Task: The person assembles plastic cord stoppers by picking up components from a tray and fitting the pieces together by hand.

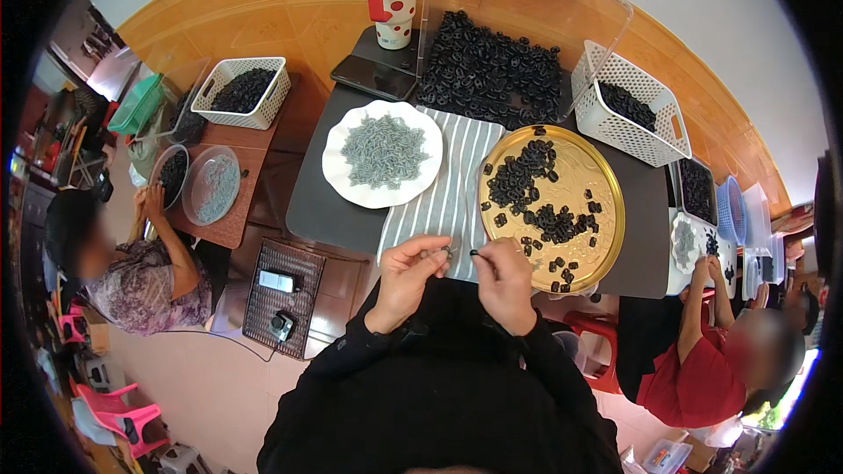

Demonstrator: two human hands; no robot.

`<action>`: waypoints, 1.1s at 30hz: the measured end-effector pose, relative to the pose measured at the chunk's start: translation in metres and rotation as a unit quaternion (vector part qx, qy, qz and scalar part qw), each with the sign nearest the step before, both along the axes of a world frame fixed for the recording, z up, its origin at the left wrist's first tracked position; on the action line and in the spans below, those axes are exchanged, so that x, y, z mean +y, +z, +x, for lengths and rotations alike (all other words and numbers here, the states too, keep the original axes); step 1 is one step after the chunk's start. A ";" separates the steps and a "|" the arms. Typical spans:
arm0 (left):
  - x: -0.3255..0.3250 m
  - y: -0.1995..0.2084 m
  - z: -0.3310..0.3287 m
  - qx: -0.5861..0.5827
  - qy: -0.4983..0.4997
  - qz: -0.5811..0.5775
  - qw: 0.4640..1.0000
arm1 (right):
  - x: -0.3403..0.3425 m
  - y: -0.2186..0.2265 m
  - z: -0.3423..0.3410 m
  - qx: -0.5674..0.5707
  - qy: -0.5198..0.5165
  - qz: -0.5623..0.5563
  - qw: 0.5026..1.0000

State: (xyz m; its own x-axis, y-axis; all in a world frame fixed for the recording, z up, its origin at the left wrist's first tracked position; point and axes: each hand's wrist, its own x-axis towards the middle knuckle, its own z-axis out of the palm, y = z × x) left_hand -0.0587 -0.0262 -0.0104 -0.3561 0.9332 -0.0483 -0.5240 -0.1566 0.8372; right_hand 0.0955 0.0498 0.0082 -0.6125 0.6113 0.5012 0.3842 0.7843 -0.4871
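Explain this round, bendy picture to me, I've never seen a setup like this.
There is no machine here: a wide fisheye camera, worn on a person's head, looks down, and its lens bends straight edges. The wearer's bare left hand pinches something small and greyish, too tiny to make out; the bare right hand holds a small black piece. Beyond them, a dark grey table bears a white, wavy-rimmed plate of small grey pieces, a grey-and-white striped cloth and a round, gold-coloured tray scattered with small black pieces.

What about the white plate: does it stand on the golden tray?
No, striped cloth shows between the white plate and the golden tray.
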 end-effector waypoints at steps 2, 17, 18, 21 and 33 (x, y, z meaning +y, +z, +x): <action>0.001 0.007 0.006 0.002 -0.010 0.012 1.000 | -0.004 0.003 0.002 0.224 -0.062 -0.357 0.905; 0.001 0.018 0.023 0.092 -0.005 0.025 0.995 | -0.009 0.007 0.006 0.342 0.000 -0.480 0.808; 0.001 0.017 0.023 0.092 -0.004 0.025 0.995 | -0.009 0.007 0.006 0.339 0.003 -0.483 0.808; 0.001 0.015 0.022 0.095 -0.009 0.025 0.995 | -0.012 0.013 0.004 0.334 0.009 -0.468 0.818; 0.001 0.011 0.023 0.052 -0.030 0.039 0.997 | -0.015 0.009 0.002 0.322 0.020 -0.431 0.843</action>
State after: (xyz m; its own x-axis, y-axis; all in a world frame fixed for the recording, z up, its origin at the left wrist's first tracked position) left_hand -0.0356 -0.0253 0.0010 -0.2991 0.9523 0.0602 -0.4459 -0.1953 0.8735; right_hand 0.0972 0.0350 0.0176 -0.4122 0.9033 0.1187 -0.1956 0.0395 -0.9799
